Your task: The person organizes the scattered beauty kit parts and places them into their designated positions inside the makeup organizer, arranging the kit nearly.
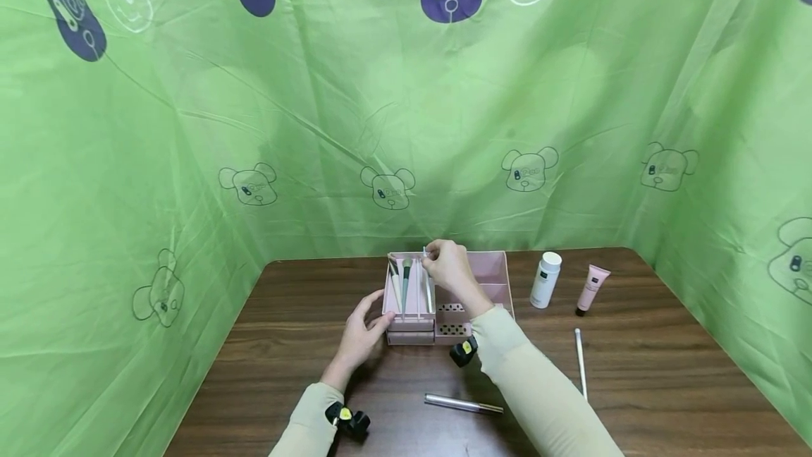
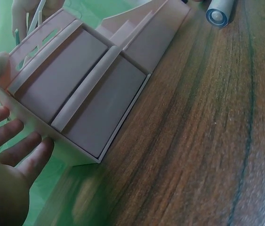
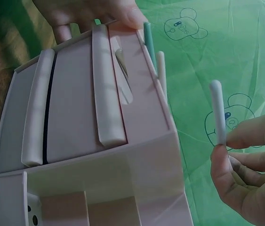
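Observation:
A pink desktop organizer (image 1: 477,257) with two front drawers stands near the back of the table. Upright in its left top slots are makeup brushes (image 1: 406,279), one of them green. Over these slots my right hand (image 1: 449,266) pinches a white-handled makeup brush (image 3: 218,110) between thumb and fingers, handle end pointing down. A dark bit shows among those fingers; the head is mostly hidden. Against the organizer's left side rests my left hand (image 1: 360,333), thumb pressing the front top corner, fingers (image 2: 36,157) fairly straight along the side wall.
Right of the organizer stand a white bottle (image 1: 545,281) and a pink tube (image 1: 593,289) on its dark cap. A thin white stick (image 1: 580,362) lies nearer the right arm. In front lies a silver pen-like tube (image 1: 462,403). Green curtain (image 1: 393,125) surrounds the table.

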Motion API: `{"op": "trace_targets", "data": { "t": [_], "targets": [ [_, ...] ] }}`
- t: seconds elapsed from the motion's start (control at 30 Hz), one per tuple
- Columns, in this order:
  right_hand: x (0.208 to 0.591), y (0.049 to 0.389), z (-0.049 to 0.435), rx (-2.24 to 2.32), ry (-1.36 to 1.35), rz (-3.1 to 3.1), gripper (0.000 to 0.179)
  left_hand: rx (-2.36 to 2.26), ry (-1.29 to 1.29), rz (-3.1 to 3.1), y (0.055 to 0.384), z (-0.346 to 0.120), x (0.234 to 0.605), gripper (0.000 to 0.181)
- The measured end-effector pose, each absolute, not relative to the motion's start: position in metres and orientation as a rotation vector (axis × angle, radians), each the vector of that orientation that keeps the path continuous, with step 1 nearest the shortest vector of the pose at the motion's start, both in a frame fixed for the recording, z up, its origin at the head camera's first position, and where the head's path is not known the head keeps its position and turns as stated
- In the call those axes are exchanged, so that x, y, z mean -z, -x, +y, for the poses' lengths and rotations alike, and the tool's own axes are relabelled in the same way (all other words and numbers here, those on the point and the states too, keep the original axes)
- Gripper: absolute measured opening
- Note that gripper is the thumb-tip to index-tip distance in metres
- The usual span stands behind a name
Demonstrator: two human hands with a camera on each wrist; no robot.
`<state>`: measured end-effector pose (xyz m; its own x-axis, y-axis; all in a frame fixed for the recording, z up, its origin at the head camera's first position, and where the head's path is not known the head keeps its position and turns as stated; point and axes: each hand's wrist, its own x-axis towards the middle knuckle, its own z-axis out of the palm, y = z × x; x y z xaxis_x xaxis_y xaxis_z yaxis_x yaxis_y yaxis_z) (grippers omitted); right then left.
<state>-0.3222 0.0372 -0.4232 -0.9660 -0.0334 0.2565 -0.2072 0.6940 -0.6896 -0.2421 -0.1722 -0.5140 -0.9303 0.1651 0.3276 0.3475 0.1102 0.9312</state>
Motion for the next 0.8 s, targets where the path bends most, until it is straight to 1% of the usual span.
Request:
{"op": "trace_targets", "data": {
  "t": [0.47,0.8],
  "targets": [
    [0.4222,0.3256,0.0362,-1.202,-0.124,-2.674,0.024,1.964,0.528,-2.204,0.2439,-0.171,0.5151,0.055],
    [0.4226,0.3222,0.043,-1.184,-0.158,-2.662,0.029,1.973,0.507,-2.209,0.2421,-0.17,0.5131,0.055]
  ]
}}
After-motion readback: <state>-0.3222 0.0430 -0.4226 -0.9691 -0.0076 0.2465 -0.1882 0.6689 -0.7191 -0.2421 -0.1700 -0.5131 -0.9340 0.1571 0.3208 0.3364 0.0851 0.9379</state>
